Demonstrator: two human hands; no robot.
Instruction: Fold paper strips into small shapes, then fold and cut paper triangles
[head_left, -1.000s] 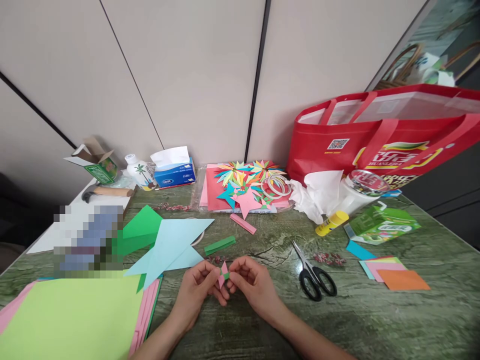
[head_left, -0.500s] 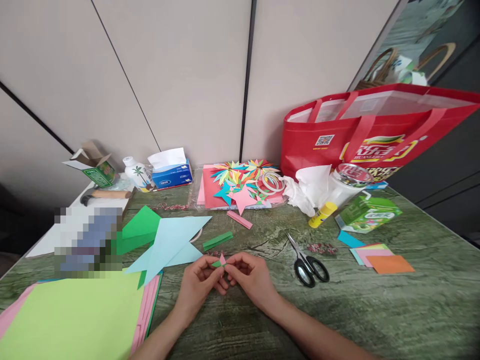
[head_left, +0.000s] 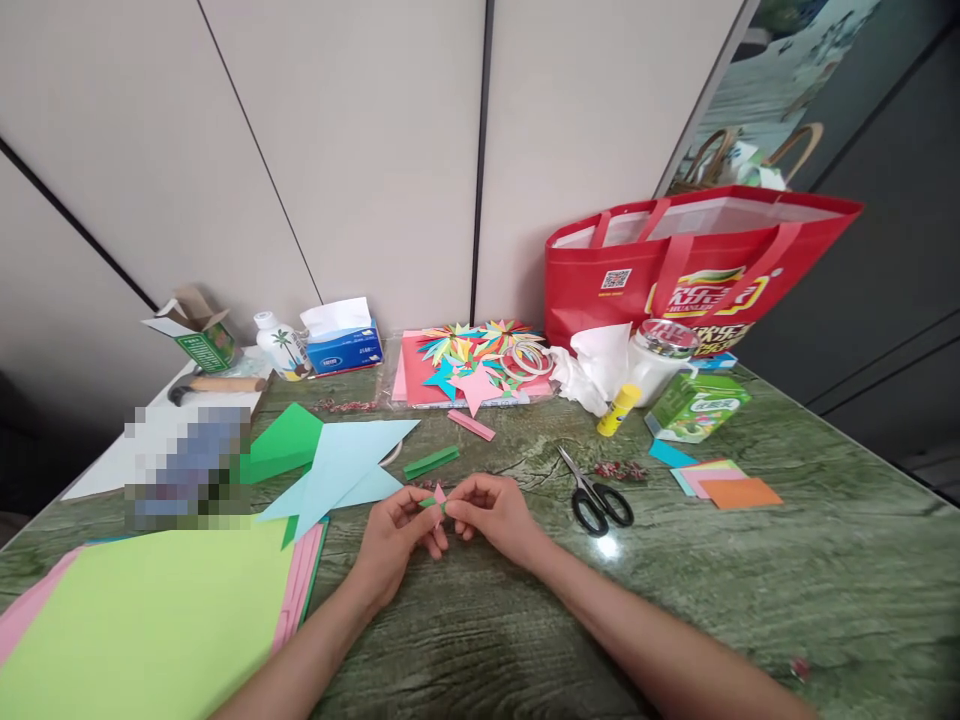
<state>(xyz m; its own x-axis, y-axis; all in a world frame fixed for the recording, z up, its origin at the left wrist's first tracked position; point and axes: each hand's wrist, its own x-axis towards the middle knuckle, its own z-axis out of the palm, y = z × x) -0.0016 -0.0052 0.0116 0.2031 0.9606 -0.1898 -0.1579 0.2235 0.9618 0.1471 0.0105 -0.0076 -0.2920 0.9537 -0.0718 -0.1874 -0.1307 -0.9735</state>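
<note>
Fingertips of the left hand (head_left: 386, 545) and right hand (head_left: 496, 518) were pinched together on a small pink-and-green paper piece (head_left: 439, 495), held between them low over the green table (head_left: 735, 580). Just beyond lay a folded green strip (head_left: 431, 462), then a folded pink strip (head_left: 471, 425). One point of a light blue paper star (head_left: 341, 465) reached close beside the left hand; whether they touched was hard to tell. Scissors (head_left: 600, 500) rested to the right, blades pointing away, with a yellow glue stick (head_left: 619, 410) and a green carton (head_left: 697, 408) behind them. Farther back, paper stars (head_left: 477, 385) crowded a plastic packet, beside crumpled tissue (head_left: 600, 362) and a red bag (head_left: 694, 265).

Fingers hid much of the small piece, so its full shape could not be made out. Blurred squares masked something on the left. The light blue star covered most of a pale ring (head_left: 393, 454), and the picture edge cut off the yellow-green sheet (head_left: 150, 620).
</note>
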